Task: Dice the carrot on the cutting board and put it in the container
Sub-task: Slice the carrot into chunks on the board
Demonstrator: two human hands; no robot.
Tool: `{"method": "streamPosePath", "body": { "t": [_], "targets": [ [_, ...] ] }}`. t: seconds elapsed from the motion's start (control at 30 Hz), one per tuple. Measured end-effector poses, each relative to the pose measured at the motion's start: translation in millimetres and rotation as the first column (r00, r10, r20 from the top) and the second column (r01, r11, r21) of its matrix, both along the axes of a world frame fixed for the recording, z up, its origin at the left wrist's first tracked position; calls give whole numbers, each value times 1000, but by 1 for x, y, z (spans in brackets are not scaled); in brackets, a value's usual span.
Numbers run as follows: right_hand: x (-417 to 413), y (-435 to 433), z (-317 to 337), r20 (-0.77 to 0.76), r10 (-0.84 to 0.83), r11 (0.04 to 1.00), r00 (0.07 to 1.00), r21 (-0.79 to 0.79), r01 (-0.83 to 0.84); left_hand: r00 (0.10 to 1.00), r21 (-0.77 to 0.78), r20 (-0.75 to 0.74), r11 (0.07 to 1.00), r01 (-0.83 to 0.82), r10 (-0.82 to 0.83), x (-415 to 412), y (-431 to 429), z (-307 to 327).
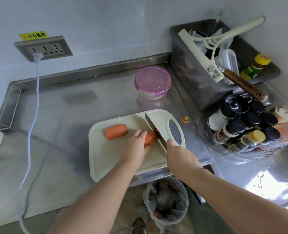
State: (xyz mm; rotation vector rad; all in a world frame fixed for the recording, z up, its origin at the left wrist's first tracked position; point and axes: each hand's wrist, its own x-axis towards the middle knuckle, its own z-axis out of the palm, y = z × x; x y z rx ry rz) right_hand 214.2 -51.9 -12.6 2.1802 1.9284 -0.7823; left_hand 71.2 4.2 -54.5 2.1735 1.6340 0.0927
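Orange carrot piece (150, 139) is held on the cutting board (106, 157) by the left hand's (136, 145) curled fingers (139, 133) while the knife (154, 126), gripped in the right hand (177, 150), is set on it; slicing seems under way, and even cuts are needed next.

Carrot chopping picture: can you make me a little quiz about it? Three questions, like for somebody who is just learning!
1. True or false: the round clear container with the pink lid stands on the cream plastic cutting board.
2. Which hand grips the steel knife? A: left hand. B: right hand. C: neither.
3. Fill the gap: the loose orange carrot chunk lies to the ____ of the held orange carrot chunk under the left hand.

Key: 1 false, it stands on the steel counter behind the board. 2 B. 3 left.
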Motion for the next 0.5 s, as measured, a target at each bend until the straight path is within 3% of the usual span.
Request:
{"method": "streamPosePath", "body": {
  "t": [0.2, 0.5],
  "targets": [
    [-5, 2, -1, -17, 30, 1000, 999, 10, -30, 999, 36, 36, 999, -25, 24, 0, 0, -1],
    [-7, 7, 0, 212, 257, 965, 943, -103, -240, 996, 30, 69, 997, -64, 62, -8, -2, -3]
  ]
}}
